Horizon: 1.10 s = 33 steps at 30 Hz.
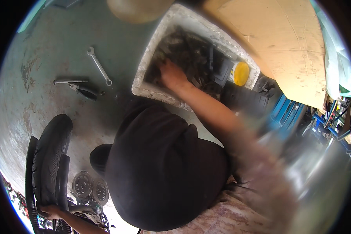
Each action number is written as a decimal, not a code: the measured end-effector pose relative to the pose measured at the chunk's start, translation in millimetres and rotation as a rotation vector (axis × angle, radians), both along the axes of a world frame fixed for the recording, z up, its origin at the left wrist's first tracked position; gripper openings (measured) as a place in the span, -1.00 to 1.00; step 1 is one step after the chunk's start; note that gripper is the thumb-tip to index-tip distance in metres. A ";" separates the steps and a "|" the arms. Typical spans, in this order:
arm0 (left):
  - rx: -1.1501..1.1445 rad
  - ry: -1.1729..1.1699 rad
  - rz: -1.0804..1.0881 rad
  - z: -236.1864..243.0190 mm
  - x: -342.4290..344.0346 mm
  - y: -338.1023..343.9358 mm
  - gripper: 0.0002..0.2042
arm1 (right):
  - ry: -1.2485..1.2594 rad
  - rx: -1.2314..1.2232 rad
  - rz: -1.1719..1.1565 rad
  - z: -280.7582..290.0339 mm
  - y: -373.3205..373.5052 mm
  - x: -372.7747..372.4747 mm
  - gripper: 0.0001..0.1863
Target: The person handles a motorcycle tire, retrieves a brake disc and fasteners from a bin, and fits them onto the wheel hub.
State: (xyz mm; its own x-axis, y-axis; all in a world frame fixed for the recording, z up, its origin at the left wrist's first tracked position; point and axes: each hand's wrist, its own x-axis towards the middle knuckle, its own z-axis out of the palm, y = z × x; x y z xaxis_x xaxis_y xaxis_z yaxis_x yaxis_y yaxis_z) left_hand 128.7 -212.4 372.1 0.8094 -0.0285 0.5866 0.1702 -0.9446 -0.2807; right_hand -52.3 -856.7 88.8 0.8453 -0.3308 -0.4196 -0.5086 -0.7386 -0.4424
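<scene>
My right hand (174, 76) reaches down into a white foam box (147, 64) and touches a heap of dark, greasy parts (187, 50). Its fingertips are blurred and sunk among the parts, so any hold is hidden. A container with a yellow lid (241, 73) lies at the box's right end, beside a flat dark grey piece (221, 72). At the lower left, my left hand (50, 211) curls its fingers against the lower end of a black tyre (50, 156).
A combination wrench (99, 67), a metal rod (71, 81) and black-handled pliers (84, 91) lie on the floor. Two round slotted metal discs (82, 184) sit beside the tyre. Cardboard (284, 43) stands beyond the box; a blue crate (285, 111) is at right. My dark-clad leg (163, 167) fills the middle.
</scene>
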 end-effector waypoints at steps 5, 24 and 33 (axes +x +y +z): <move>-0.088 -0.012 0.047 0.4 -0.8 -14.5 -0.64 | -0.188 0.233 -0.190 10.2 -10.7 -20.5 -0.45; -0.207 -0.071 0.073 -1.4 -10.2 -72.6 -0.60 | 0.431 -0.086 -0.298 60.2 -42.4 -64.0 -0.09; -0.285 -0.072 0.137 -3.1 -10.0 -71.8 -0.60 | 0.116 -0.138 -0.494 42.4 -81.7 -101.7 -0.55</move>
